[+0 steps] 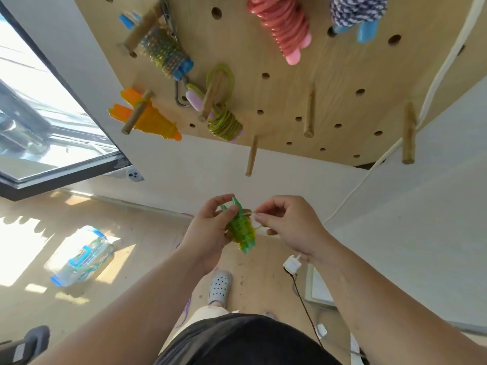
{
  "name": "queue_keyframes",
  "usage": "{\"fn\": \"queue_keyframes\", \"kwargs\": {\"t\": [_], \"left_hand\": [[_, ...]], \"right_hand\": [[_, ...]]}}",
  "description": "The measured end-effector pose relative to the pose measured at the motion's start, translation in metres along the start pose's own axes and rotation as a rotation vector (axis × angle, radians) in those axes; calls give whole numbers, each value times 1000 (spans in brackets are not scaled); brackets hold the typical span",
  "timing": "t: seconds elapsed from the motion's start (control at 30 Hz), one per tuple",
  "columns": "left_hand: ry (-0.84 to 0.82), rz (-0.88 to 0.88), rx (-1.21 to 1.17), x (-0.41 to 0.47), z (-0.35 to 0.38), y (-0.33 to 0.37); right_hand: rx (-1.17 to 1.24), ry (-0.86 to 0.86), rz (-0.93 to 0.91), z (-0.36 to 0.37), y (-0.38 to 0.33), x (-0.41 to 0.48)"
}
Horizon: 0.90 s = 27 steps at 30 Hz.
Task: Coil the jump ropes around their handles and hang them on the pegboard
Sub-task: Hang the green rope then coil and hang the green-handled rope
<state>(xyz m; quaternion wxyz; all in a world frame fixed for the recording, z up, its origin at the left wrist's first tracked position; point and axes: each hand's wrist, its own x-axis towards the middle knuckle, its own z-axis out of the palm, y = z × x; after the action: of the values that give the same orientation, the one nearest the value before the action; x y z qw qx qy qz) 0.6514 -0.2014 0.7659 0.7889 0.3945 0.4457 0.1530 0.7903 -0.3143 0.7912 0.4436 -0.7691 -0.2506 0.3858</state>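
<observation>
Head cam, looking down. Bottom middle of the frame, the left hand [210,225] has its grip closed round the green jump rope [241,230], fingers and thumb curled over the paired handles, so the bundle stays put while it's being wrapped. Most of the cord already sits in tight coils on the handles. The right hand [287,222], just beside it, has a pinch grip on the loose end [252,212], thumb and fingertips closed on that thin yellowish strand. My guess is it's being tucked or looped so the coil won't unwind.

Across the top of the frame is the pegboard [290,101], with other coiled ropes hung, like the orange one [150,119] at the left. A bare peg [251,159] sticks out right above the hands, probably where this one goes.
</observation>
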Motion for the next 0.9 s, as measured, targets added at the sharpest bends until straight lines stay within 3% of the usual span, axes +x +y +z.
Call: {"fn": "queue_keyframes", "kwargs": {"t": [0.23, 0.63, 0.9], "left_hand": [[-151, -50, 169, 53, -19, 20], [-139, 133, 356, 101, -11, 35], [-88, 213, 422, 117, -6, 38]], "right_hand": [[-108, 188, -13, 20, -24, 46], [-239, 428, -59, 26, -32, 79], [-117, 505, 9, 28, -37, 105]]}}
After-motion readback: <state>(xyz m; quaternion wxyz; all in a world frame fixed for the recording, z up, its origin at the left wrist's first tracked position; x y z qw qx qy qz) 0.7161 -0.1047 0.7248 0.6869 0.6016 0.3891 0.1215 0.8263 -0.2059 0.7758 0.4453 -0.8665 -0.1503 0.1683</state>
